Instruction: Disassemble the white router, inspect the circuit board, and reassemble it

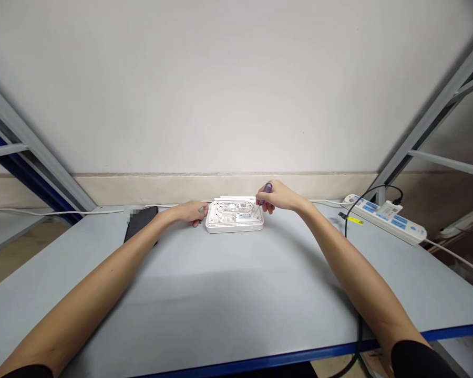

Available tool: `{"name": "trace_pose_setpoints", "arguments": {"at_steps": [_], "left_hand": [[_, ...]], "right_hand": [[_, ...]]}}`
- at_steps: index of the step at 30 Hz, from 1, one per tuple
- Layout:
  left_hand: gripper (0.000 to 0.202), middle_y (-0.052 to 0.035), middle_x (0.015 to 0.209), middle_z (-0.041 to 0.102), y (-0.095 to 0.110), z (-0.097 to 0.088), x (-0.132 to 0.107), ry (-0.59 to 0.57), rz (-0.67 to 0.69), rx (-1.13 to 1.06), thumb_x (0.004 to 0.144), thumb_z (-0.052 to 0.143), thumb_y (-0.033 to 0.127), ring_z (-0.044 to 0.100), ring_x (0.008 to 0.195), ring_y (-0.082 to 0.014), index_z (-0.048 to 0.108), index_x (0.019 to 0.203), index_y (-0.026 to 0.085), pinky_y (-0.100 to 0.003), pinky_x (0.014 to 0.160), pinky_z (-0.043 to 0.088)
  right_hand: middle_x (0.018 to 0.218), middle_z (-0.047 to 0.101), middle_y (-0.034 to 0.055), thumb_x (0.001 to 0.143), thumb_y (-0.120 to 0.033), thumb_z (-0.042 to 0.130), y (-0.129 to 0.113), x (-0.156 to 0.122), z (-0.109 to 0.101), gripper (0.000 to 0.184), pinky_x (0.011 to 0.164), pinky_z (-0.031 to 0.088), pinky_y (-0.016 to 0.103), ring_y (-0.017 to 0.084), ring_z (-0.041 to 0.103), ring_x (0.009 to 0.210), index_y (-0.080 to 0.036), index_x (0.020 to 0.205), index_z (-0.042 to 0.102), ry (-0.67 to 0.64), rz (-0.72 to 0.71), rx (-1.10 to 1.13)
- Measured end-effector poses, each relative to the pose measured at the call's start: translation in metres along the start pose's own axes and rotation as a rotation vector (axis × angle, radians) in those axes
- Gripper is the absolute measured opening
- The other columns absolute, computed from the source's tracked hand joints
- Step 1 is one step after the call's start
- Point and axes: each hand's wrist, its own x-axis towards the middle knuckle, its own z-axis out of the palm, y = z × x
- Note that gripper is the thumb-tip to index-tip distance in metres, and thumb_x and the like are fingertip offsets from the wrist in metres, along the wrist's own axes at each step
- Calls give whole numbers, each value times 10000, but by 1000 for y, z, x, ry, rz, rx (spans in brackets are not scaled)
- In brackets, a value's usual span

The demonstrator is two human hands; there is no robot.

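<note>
A white router (234, 227) lies on the table near the wall, its labelled, vented underside facing up. My right hand (275, 197) is closed around the purple handle of a screwdriver (266, 190). The screwdriver's thin shaft points down at the router's right edge. At the router's left side is my left hand (192, 211), its fingers curled together; what they hold, if anything, is too small to make out.
A dark phone (140, 223) lies beyond my left forearm. To the right, a white power strip (386, 218) carries a plugged-in adapter (389, 209). From it a black cable (346, 226) with a yellow tag (355, 220) runs over the table (220, 299). Metal frame posts flank the table.
</note>
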Motion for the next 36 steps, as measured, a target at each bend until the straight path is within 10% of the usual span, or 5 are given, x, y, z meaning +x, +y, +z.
{"name": "trace_pose_setpoints", "arguments": {"at_steps": [11, 19, 25, 36], "left_hand": [[103, 27, 516, 560, 28, 12, 7, 719, 58, -266, 669, 518, 211, 520, 563, -170, 567, 758, 228, -259, 572, 341], [147, 33, 562, 558, 32, 67, 24, 839, 188, -755, 702, 468, 211, 510, 486, -127, 537, 832, 205, -215, 468, 382], [162, -26, 860, 647, 30, 75, 29, 965, 241, -876, 704, 529, 172, 610, 875, -174, 598, 847, 202, -295, 825, 481], [505, -48, 1131, 670, 29, 83, 38, 740, 395, -1009, 544, 483, 9, 570, 1175, -217, 666, 978, 192, -388, 1098, 369]], "right_hand": [[516, 489, -26, 758, -246, 536, -7, -4, 2, 150, 418, 299, 205, 77, 419, 459, -149, 684, 622, 32, -45, -31], [585, 546, -30, 769, -275, 619, -11, -1, 8, 110, 467, 391, 200, 92, 505, 513, -176, 793, 578, 46, -163, 115], [677, 601, 8, 771, -274, 635, -3, 2, 5, 117, 480, 446, 204, 108, 555, 573, -165, 808, 617, 38, -154, 90], [718, 631, 23, 778, -275, 635, 3, 6, 8, 142, 478, 465, 198, 106, 571, 590, -155, 846, 671, 44, -123, 91]]}}
